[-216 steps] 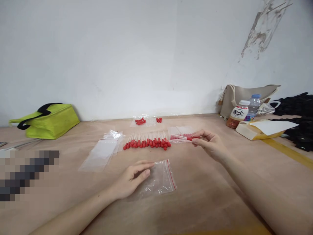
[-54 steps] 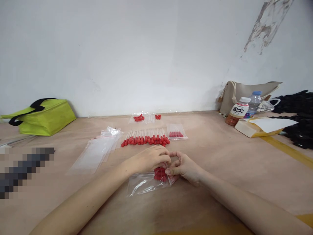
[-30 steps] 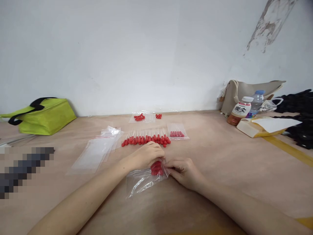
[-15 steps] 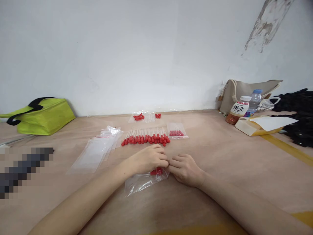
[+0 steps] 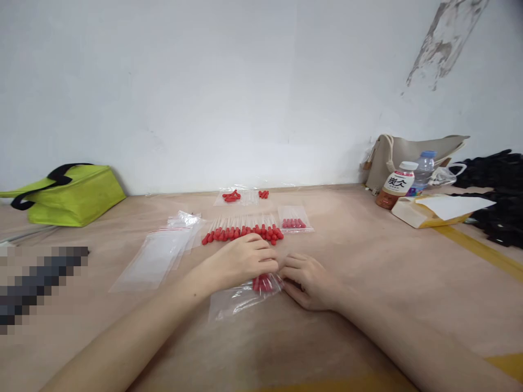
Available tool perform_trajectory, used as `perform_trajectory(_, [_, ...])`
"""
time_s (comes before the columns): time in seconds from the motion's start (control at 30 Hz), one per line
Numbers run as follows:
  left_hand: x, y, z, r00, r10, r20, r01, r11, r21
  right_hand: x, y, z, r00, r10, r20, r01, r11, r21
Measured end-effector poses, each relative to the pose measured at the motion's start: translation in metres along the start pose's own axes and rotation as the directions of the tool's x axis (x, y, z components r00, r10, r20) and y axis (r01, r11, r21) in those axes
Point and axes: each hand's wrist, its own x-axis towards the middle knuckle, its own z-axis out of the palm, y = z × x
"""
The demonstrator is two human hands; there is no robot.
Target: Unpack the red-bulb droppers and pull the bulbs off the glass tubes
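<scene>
A clear plastic bag [image 5: 232, 306] lies tilted on the table in front of me, with several red tips [image 5: 263, 282] showing inside it. My left hand [image 5: 245, 260] reaches over the bag's far side, fingers curled and closed; its fingertips are partly hidden. At the bag's right edge, my right hand [image 5: 308, 279] pinches the plastic between thumb and fingers. Just beyond both hands lies a row of thin pale sticks with red heads [image 5: 241, 233]. Right of that row is a small clear bag [image 5: 296, 219] with several red-tipped sticks in it.
Flat clear zip bags [image 5: 153, 258] lie to the left. More bagged red pieces [image 5: 231, 196] rest near the wall. A lime-green bag [image 5: 77, 196] stands far left. At right are a drink bottle [image 5: 396, 186], a beige bag [image 5: 420, 147], an open carton [image 5: 441, 209] and a black heap [image 5: 496, 190].
My left hand has shifted slightly up and left, uncovering more of the red tips in the bag. The right hand's fingers have moved slightly, still at the bag's edge.
</scene>
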Motion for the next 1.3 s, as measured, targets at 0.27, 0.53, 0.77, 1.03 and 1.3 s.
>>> perform_trajectory(0.27, [-0.059, 0.029, 0.030, 0.834, -0.549, 0.051, 0.510, 0.734, -0.449, 0.007, 0.000, 0.004, 0.972, 0.233, -0.027, -0.210, 0.913, 0.349])
perform_trajectory(0.53, [-0.066, 0.042, 0.042, 0.800, -0.599, 0.024, 0.518, 0.671, -0.531, 0.010, -0.001, 0.007, 0.951, 0.295, 0.088, -0.303, 0.844, 0.442])
perform_trajectory(0.77, [-0.061, 0.037, 0.045, 0.830, -0.558, -0.014, 0.462, 0.700, -0.544, 0.009, -0.004, 0.011, 0.916, 0.395, 0.072, -0.381, 0.797, 0.468])
perform_trajectory(1.03, [-0.062, 0.039, 0.049, 0.804, -0.594, -0.029, 0.487, 0.687, -0.539, 0.012, -0.012, 0.011, 0.952, 0.291, -0.100, -0.216, 0.863, 0.456])
perform_trajectory(1.3, [-0.062, 0.037, 0.049, 0.815, -0.579, -0.006, 0.480, 0.681, -0.553, 0.017, -0.019, 0.008, 0.961, 0.269, -0.056, -0.208, 0.845, 0.492])
